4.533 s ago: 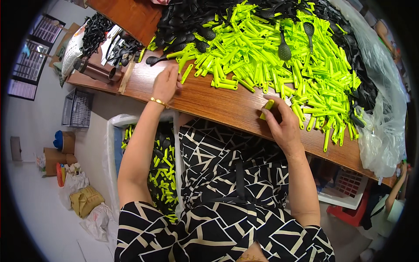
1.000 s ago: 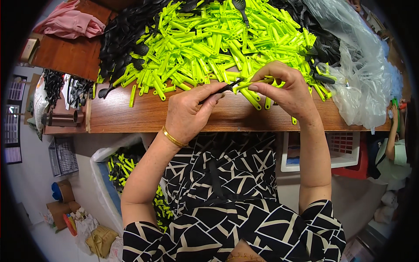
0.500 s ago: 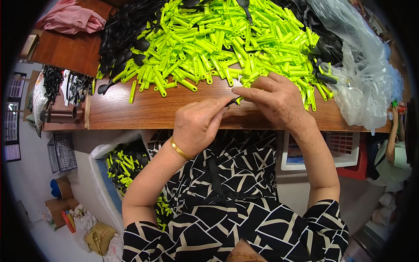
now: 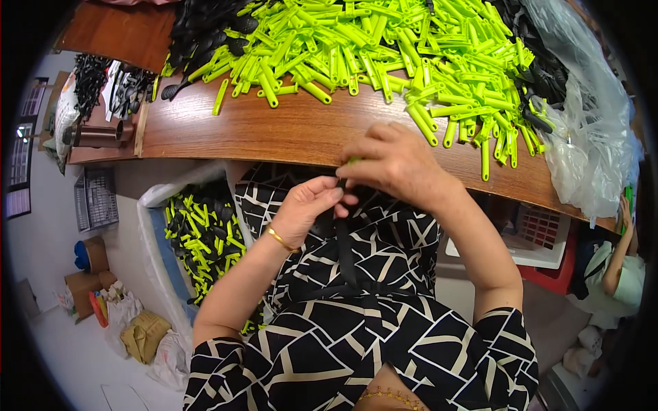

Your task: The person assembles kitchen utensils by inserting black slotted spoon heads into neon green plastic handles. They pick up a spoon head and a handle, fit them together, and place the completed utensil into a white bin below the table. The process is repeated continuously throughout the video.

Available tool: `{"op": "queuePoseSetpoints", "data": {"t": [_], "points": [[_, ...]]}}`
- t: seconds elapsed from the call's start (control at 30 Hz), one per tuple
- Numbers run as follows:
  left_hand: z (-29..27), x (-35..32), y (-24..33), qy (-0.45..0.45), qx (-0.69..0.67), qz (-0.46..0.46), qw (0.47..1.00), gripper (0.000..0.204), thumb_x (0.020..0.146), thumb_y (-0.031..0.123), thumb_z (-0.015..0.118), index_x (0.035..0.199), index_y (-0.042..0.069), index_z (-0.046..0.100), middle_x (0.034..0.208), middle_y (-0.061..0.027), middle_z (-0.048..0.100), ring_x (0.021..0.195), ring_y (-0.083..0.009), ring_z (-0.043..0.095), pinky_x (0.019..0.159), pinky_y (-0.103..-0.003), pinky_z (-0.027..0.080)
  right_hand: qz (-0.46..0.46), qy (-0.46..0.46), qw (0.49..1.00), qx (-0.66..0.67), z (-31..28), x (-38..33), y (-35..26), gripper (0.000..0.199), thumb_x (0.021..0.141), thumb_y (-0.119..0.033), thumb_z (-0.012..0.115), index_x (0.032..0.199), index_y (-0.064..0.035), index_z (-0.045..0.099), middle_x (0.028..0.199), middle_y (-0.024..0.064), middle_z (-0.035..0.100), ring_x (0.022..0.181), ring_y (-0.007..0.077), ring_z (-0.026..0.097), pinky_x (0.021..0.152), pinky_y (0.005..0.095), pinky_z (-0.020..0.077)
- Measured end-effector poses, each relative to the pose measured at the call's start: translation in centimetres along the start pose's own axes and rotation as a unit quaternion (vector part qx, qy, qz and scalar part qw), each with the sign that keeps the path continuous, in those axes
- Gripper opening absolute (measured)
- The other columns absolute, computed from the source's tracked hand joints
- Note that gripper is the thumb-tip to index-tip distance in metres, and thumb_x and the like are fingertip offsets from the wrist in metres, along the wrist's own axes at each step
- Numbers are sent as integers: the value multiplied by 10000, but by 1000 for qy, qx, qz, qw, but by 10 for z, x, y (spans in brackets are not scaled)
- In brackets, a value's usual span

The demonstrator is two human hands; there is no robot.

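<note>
My two hands meet just off the table's front edge, low over my lap. Between the fingers of my left hand [image 4: 305,209] is a slim black shaft [image 4: 340,183], apparently of a kitchen utensil; its other end is lost against my patterned clothing. My right hand [image 4: 397,164] curls over the top of that shaft, closed round a lime-green handle [image 4: 354,159] of which only a sliver shows. Whether shaft and handle are joined is hidden by the fingers. Beyond lies a big heap of lime-green handles [image 4: 329,61] on the brown table [image 4: 226,137].
Black utensil heads [image 4: 205,41] are piled left of the heap. Clear plastic sheeting [image 4: 582,130] hangs over the table's right end. Down at my left, a plastic-lined box [image 4: 161,246] holds black-and-green utensils. A white basket [image 4: 541,253] sits under the table at right; another person's arm [image 4: 620,246] shows beyond.
Both hands have come down and back from over the table to above my lap, still close together. My view has tilted lower, showing more of the box at left.
</note>
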State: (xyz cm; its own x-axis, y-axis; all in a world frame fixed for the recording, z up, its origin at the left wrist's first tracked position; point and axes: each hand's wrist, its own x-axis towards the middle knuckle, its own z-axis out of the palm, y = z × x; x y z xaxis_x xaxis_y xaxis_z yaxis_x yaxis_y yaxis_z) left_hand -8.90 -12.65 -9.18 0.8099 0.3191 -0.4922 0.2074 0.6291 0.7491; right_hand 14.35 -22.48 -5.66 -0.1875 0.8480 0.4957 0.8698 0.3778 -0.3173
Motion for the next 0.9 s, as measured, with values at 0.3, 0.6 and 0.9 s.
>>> {"op": "queuePoseSetpoints", "data": {"t": [0.3, 0.6, 0.9], "points": [[34, 17, -34, 125, -67, 121, 983, 217, 1043, 170, 682, 1179, 1, 680, 1067, -135, 763, 880, -168, 730, 843, -294, 590, 189, 48, 979, 62, 10, 16, -8, 487, 741, -245, 888, 1195, -159, 734, 1278, 97, 659, 1109, 317, 640, 925, 438, 525], [32, 34, -66, 138, 26, 256, 956, 162, 1074, 96, 616, 1164, -29, 667, 1069, -88, 759, 887, -135, 717, 876, -282, 580, 224, 32, 973, 49, 18, 8, -18, 675, 749, -302, 867, 1357, -137, 624, 1050, 88, 667, 1004, 311, 639, 853, 433, 479], [25, 7, -42, 57, 15, 174, 983, 326, 1095, 136, 583, 1386, 0, 529, 1155, -141, 739, 981, -177, 735, 875, -281, 571, 218, 153, 940, 212, 12, -5, -18, 360, 976, -201, 697, 1309, -71, 654, 1148, 129, 645, 1083, 305, 624, 981, 403, 475]]}}
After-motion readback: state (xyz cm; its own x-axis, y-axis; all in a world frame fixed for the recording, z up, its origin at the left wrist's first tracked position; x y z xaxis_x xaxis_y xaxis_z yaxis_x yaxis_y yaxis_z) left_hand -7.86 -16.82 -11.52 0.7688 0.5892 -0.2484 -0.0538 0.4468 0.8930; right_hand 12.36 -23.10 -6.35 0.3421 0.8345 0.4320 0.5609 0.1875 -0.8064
